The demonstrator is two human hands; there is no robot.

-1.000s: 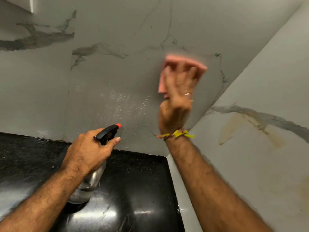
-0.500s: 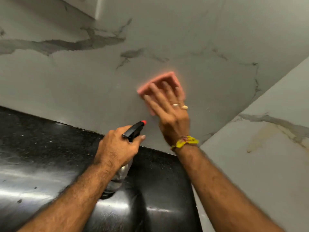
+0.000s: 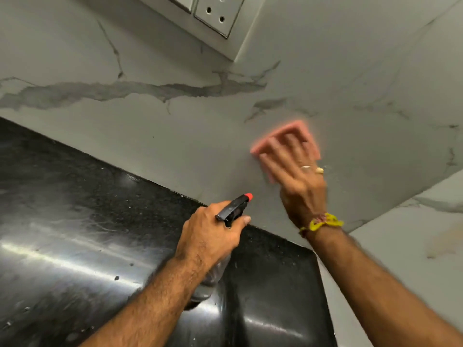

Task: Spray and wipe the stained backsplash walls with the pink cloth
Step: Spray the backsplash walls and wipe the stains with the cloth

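Observation:
My right hand [image 3: 297, 176] presses the folded pink cloth [image 3: 292, 130] flat against the grey-veined marble backsplash [image 3: 175, 136], fingers spread over it; both are motion-blurred. My left hand [image 3: 209, 236] grips a clear spray bottle [image 3: 213, 279] by its neck, a finger on the trigger. Its black head with a red nozzle [image 3: 246, 196] points at the wall, just left of and below the cloth. The side wall [image 3: 426, 246] on the right carries faint yellow-brown stains.
A glossy black granite counter [image 3: 75, 221] runs below the backsplash into the corner. A white socket plate [image 3: 218, 13] sits on the wall at the top. The two walls meet in a corner at the right.
My right hand swept the cloth down and left from high on the wall and keeps wiping low on it. The view has shifted, bringing the socket plate into sight. My left hand still holds the bottle.

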